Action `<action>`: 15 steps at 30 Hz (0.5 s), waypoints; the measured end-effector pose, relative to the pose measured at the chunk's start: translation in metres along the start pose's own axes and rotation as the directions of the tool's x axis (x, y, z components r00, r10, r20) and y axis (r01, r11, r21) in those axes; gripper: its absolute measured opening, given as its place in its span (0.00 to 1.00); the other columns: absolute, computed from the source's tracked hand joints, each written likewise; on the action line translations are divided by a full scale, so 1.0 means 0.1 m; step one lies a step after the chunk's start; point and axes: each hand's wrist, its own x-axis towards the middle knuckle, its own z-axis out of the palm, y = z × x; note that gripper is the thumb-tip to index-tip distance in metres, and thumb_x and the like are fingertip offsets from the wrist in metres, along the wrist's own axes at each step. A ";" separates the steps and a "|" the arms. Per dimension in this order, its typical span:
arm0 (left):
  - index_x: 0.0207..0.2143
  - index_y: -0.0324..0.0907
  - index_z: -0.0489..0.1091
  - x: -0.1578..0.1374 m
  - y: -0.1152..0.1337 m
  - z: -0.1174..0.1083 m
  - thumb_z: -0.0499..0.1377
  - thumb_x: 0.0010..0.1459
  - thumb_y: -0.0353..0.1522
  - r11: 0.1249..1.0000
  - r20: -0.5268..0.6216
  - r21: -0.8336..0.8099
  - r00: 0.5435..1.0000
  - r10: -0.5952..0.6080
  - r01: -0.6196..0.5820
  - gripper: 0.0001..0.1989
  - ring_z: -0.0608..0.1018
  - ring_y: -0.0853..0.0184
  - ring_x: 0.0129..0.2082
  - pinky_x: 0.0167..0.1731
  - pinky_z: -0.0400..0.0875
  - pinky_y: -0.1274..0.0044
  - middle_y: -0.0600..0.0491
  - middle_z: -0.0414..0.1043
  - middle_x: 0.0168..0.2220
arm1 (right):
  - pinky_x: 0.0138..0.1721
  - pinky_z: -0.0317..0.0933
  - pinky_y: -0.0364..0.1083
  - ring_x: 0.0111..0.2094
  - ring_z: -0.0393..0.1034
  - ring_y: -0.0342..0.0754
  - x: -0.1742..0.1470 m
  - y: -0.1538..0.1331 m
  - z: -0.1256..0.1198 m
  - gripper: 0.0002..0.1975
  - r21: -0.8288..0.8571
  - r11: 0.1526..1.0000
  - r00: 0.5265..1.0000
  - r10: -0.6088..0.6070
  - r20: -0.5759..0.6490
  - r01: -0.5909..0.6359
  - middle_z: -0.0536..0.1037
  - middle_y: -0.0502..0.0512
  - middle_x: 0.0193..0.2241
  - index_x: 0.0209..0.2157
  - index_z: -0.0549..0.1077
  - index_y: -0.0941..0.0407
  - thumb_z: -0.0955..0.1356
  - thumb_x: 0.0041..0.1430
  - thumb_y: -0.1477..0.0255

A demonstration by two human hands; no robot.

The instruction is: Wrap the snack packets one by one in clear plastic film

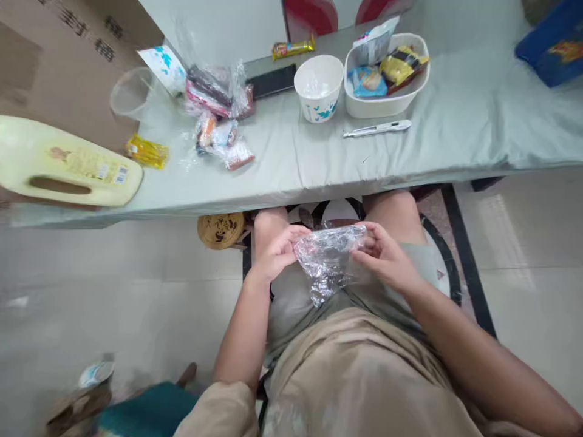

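Over my lap, a crumpled piece of clear plastic wrap stretches between my two hands. My left hand pinches its left edge with thumb and fingers. At the opposite edge, my right hand grips the film with its fingers curled. The loose lower part of the film hangs in folds toward my shorts. On the table beyond stand a white paper cup with blue-green leaves and a white tub holding several snack packets. A white utility knife lies in front of the tub.
Wrapped snacks are heaped on the table at left, beside a black phone. A large pale-yellow jug lies near a cardboard box. A round wooden stool stands under the table edge. A blue packet is at far right.
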 end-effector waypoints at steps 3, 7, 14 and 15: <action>0.54 0.48 0.66 0.03 -0.08 -0.01 0.70 0.51 0.46 0.990 -0.028 -0.124 0.997 -0.069 0.065 0.31 0.81 0.62 0.44 0.41 0.71 0.75 0.48 0.79 0.48 | 0.34 0.63 0.42 0.29 0.67 0.42 0.01 -0.01 0.03 0.25 0.018 0.998 0.998 -0.055 -0.038 0.056 0.73 0.45 0.28 0.50 0.63 0.50 0.75 0.55 0.64; 0.57 0.47 0.63 0.08 -0.20 0.05 0.75 0.45 0.40 0.990 -0.093 -0.062 0.987 -0.134 0.128 0.38 0.81 0.63 0.42 0.41 0.70 0.74 0.49 0.81 0.44 | 0.32 0.63 0.42 0.28 0.66 0.42 0.00 -0.04 0.07 0.25 0.054 0.995 0.996 -0.085 -0.040 0.087 0.73 0.45 0.28 0.51 0.64 0.49 0.75 0.55 0.63; 0.36 0.37 0.73 0.10 -0.19 0.18 0.76 0.41 0.38 0.990 -0.104 -0.099 0.988 -0.116 0.105 0.24 0.76 0.70 0.27 0.32 0.70 0.77 0.55 0.75 0.28 | 0.39 0.67 0.45 0.36 0.71 0.46 0.02 0.11 0.03 0.27 0.139 0.989 0.998 -0.053 -0.044 0.058 0.77 0.50 0.37 0.50 0.69 0.49 0.78 0.51 0.60; 0.36 0.38 0.72 0.09 -0.18 0.19 0.76 0.41 0.38 0.987 -0.092 -0.125 0.989 -0.112 0.100 0.23 0.75 0.71 0.26 0.31 0.70 0.77 0.55 0.74 0.28 | 0.39 0.67 0.45 0.36 0.72 0.46 0.01 0.16 0.03 0.24 0.117 0.993 0.999 -0.032 -0.031 0.035 0.77 0.51 0.37 0.47 0.71 0.50 0.77 0.51 0.60</action>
